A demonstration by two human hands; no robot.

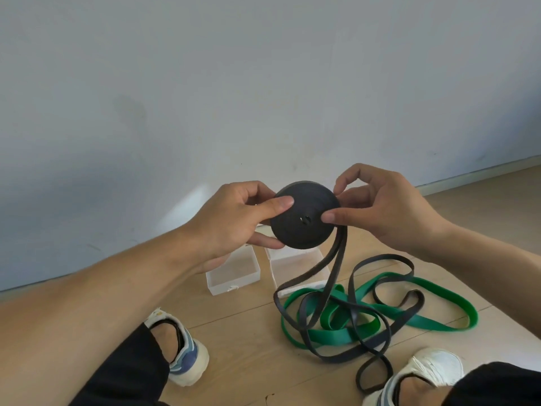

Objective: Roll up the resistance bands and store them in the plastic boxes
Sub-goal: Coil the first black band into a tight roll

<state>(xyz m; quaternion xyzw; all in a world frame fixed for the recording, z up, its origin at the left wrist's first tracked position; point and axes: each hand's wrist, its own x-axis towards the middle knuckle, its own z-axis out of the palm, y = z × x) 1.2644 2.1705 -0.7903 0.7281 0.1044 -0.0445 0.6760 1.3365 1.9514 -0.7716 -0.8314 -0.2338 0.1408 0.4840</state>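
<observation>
We pinch the black coil (304, 215) in both hands' grip; its loose tail (336, 259) hangs beneath our right hand (380, 206), left hand (234, 221) steadying.

my left hand (234, 218) and right hand (380, 206) are raised in front of me, forearms bare, thumbs pointing inward, fingers curled and pinching toward each other.
</observation>
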